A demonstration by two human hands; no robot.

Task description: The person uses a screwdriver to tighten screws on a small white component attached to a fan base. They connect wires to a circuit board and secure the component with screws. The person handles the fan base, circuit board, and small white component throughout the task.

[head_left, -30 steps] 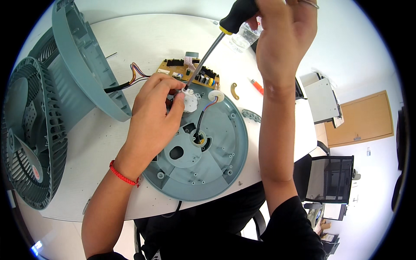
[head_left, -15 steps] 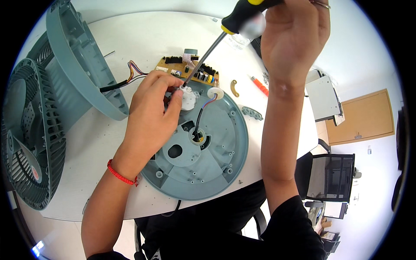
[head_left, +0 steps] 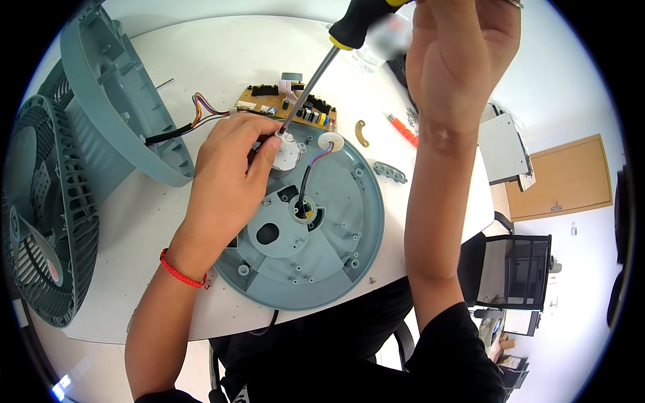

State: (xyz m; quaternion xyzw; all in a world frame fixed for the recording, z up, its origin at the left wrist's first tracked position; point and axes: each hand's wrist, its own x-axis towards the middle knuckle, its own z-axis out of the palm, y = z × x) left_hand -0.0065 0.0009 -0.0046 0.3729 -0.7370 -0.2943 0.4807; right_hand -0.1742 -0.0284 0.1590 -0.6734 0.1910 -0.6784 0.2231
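Note:
My right hand [head_left: 463,64] is at the top of the view, closed on a screwdriver [head_left: 363,25] with a black and yellow handle; its fingertips are cut off by the upper edge. The metal shaft slants down to the left, its tip at the edge of a small white round motor [head_left: 287,153]. My left hand [head_left: 232,164] pinches this motor between thumb and fingers, at the far edge of a grey-green round fan base [head_left: 329,262]. Whether the tip sits in a screw is hidden by my fingers. A white disc [head_left: 330,141] on wires lies beside the motor.
Behind the base lies a circuit board [head_left: 295,111] with wires running left to the fan body [head_left: 127,94]. A fan grille [head_left: 74,221] stands at far left. To the right are a curved brass-coloured piece [head_left: 362,133], a grey-green strip [head_left: 390,172] and a red-orange tool [head_left: 402,129].
The screwdriver handle has shifted slightly left and up with my right hand. My left hand and the motor have moved a little left; the shaft still meets the motor's edge.

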